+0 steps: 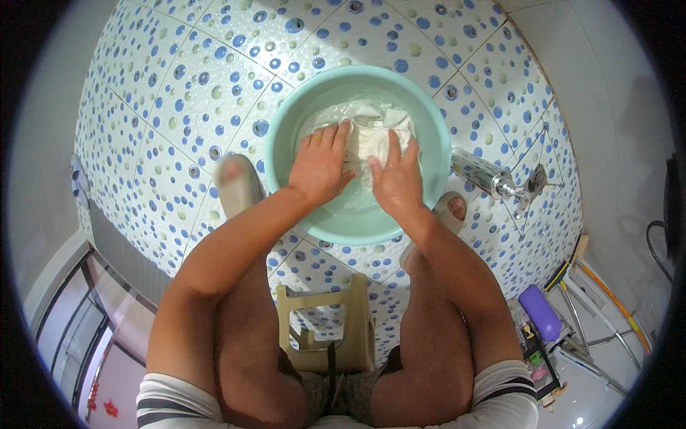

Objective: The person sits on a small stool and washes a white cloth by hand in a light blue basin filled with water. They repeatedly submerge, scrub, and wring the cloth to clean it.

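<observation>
A round, pale green basin (270, 154) stands on the floor between my feet with water in it. A soaked white cloth (368, 139) lies bunched in the water, with small bubbles around it. My left hand (321, 163) rests palm down on the cloth's left side, fingers stretched out and a ring on one of them. On the right side, my right hand (396, 175) touches the cloth with its fingers spread and thumb apart. Neither hand visibly grips a fold, though the fingertips are partly hidden against the cloth.
A beige plastic stool (354, 322) is beneath me. My slippered feet flank the basin. Right of it lies a shiny metal cylinder (482, 174) near a floor drain (537, 177). Farther right are a purple container (539, 312) and several poles (614, 300). A grey mat (128, 247) lies left.
</observation>
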A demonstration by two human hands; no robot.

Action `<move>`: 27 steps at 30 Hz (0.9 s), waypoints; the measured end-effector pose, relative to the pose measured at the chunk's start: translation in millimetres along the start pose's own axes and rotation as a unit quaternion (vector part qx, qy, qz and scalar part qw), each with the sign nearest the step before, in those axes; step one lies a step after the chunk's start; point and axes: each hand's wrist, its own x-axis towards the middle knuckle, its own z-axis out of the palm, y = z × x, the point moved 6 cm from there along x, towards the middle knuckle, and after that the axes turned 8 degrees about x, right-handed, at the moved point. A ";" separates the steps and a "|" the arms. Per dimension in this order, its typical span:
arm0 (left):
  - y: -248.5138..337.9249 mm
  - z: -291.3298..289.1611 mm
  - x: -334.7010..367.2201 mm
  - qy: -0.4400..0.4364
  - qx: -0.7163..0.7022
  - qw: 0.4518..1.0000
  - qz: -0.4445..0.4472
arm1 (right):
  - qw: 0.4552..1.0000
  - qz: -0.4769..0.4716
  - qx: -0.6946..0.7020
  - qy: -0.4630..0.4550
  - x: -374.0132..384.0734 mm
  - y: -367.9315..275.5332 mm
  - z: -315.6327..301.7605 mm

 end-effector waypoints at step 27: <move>-22.9 -6.2 0.2 0.004 -0.099 0.993 -0.057 | 0.897 0.173 0.296 -0.279 3.1 17.7 -25.9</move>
